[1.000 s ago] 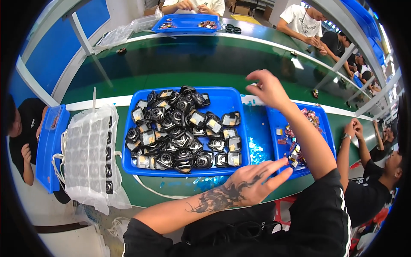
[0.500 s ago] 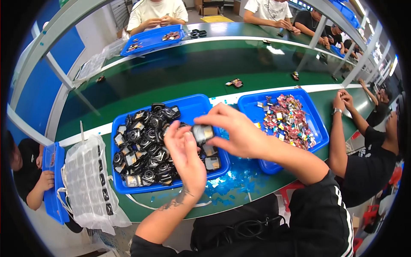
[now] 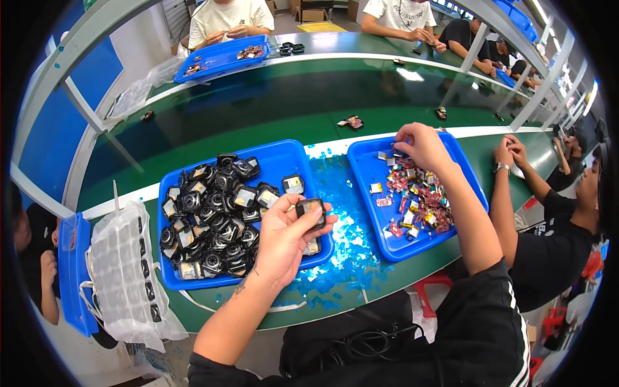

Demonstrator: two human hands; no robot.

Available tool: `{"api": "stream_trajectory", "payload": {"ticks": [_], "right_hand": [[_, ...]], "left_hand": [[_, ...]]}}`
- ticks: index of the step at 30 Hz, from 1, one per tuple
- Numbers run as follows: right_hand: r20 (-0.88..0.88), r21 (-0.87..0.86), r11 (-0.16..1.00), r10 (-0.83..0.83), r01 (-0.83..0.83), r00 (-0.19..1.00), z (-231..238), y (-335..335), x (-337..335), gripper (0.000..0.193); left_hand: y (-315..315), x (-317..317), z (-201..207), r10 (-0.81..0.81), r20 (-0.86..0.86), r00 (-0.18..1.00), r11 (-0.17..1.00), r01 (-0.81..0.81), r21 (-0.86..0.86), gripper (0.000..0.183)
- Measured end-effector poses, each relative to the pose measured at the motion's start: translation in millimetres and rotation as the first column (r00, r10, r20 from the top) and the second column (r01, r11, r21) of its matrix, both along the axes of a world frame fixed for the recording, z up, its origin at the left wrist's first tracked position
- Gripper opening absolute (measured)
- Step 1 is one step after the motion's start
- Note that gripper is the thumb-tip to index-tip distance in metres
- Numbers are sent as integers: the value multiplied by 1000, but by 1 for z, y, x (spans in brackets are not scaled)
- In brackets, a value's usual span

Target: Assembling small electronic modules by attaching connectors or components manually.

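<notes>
My left hand [image 3: 284, 242] grips a black smartwatch case [image 3: 314, 213] between thumb and fingers, over the right edge of the left blue tray [image 3: 298, 152]. That tray holds a heap of similar black cases [image 3: 213, 219], some showing a round disc and others a pale inner face. My right hand [image 3: 425, 149] is over the far left part of the right blue tray [image 3: 365, 187], fingertips pinched close to the small parts. Whatever they hold, if anything, is hidden. Small silver battery-like pieces and reddish parts [image 3: 422, 206] lie scattered in this tray.
Blue film scraps [image 3: 345, 238] litter the green table between the trays. A clear plastic blister tray [image 3: 122, 271] stands at the left. Beyond a white rail, a green belt [image 3: 258, 103] carries a few loose parts. A co-worker [image 3: 558, 219] sits close on the right; others work across the belt.
My right hand has left the case and reached right to the other tray. My left hand, now holding the case alone, has turned and moved slightly right.
</notes>
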State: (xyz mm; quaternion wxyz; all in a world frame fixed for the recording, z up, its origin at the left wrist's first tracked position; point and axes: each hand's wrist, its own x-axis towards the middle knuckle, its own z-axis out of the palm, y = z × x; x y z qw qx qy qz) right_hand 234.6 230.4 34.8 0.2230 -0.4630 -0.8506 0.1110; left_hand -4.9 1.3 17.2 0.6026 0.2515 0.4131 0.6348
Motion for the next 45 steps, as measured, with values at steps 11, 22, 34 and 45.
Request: {"api": "stream_trajectory", "payload": {"ticks": [11, 22, 34, 45], "right_hand": [[-542, -347, 915, -16, -207, 840, 47, -61, -6, 26], [-681, -702, 467, -218, -538, 699, 20, -146, -44, 18], [-502, -443, 802, 147, -400, 852, 16, -147, -52, 9], [-77, -143, 868, 469, -475, 880, 3, -154, -62, 19]], "left_hand": [[-7, 6, -5, 292, -765, 575, 932, 10, 363, 37], [-12, 19, -5, 393, -741, 544, 872, 36, 489, 28], [0, 12, -21, 259, -518, 815, 948, -112, 297, 8], [2, 2, -18, 448, -398, 801, 890, -354, 288, 15]]}}
